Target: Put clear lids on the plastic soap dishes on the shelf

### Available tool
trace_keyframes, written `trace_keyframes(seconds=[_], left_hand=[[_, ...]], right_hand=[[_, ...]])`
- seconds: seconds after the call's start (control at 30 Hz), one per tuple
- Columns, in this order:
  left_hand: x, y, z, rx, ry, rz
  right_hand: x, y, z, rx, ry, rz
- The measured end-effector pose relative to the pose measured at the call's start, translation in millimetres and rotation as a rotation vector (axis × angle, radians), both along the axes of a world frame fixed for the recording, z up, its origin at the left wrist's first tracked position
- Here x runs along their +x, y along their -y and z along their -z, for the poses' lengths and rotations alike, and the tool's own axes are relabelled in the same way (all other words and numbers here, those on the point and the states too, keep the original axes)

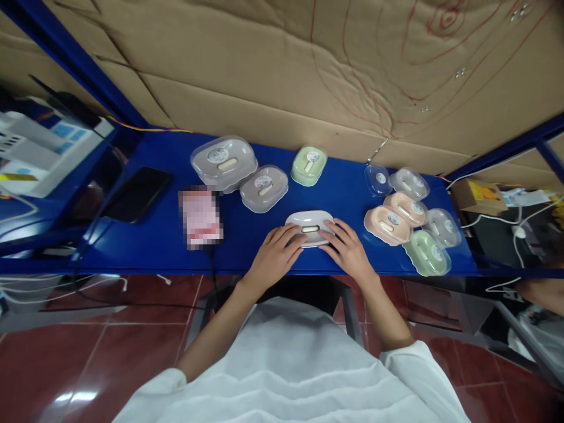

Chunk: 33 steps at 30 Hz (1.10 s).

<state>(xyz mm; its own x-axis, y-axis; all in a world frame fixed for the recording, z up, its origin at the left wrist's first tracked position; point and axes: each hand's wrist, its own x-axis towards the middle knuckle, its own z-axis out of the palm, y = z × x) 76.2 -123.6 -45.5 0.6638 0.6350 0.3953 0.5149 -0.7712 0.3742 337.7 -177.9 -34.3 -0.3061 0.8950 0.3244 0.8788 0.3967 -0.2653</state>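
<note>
A white oval lidded container (pixel 309 221) lies on the blue table (pixel 247 247) near its front edge. My left hand (pixel 274 257) presses its left side with the fingers spread over the lid. My right hand (pixel 348 249) rests on its right side the same way. Both hands touch the container from the near side, and its far rim stays visible.
Two grey containers (pixel 224 161) (pixel 263 188) and a green one (pixel 309 165) sit behind. A cluster of pink, green and clear containers (pixel 408 226) lies at the right. A black phone (pixel 137 194) and a blurred card (pixel 200 216) lie left. Cardboard (pixel 282 64) backs the table.
</note>
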Motion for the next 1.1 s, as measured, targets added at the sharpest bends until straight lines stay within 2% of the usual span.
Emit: trace_keyframes(seconds=[0.2, 0.37, 0.43, 0.53, 0.6, 0.63, 0.73, 0.8, 0.9, 0.97, 1.0, 1.1], left_hand=[[4.0, -5.9, 0.0, 0.035, 0.017, 0.029], [6.7, -9.9, 1.9, 0.051, 0.051, 0.039], [5.5, -9.4, 2.7, 0.041, 0.054, 0.059], [0.8, -6.5, 2.7, 0.027, 0.048, 0.051], [-3.9, -3.8, 2.6, 0.018, 0.06, 0.014], [-6.5, -2.3, 2.8, 0.008, 0.073, -0.012], [-14.4, 1.9, 5.4, -0.073, 0.119, -0.073], [-18.4, 3.5, 8.3, -0.156, 0.148, -0.089], [-21.4, 3.8, 11.6, -0.246, 0.205, -0.108], [-22.5, 2.9, 12.3, -0.275, 0.246, -0.126], [-23.0, 2.3, 12.3, -0.287, 0.26, -0.132], [-25.1, 0.3, 11.6, -0.321, 0.28, -0.14]], right_hand=[[11.5, -6.8, 6.9, 0.029, -0.061, -0.012], [9.3, -2.1, 14.7, 0.023, -0.01, 0.0], [7.0, -0.2, 11.5, 0.006, 0.041, -0.016], [14.7, -9.1, -5.3, -0.022, 0.134, -0.022], [31.6, -28.8, -21.9, -0.028, 0.185, 0.088], [43.0, -43.3, -30.1, -0.031, 0.206, 0.198], [76.0, -98.1, -46.9, -0.117, 0.286, 0.642], [85.4, -132.9, -48.7, -0.26, 0.298, 0.856], [71.4, -158.8, -39.0, -0.363, 0.274, 0.977], [51.5, -152.0, -27.6, -0.288, 0.249, 0.938], [42.1, -142.5, -21.4, -0.236, 0.226, 0.872], [27.6, -102.9, -4.7, -0.121, 0.119, 0.561]])
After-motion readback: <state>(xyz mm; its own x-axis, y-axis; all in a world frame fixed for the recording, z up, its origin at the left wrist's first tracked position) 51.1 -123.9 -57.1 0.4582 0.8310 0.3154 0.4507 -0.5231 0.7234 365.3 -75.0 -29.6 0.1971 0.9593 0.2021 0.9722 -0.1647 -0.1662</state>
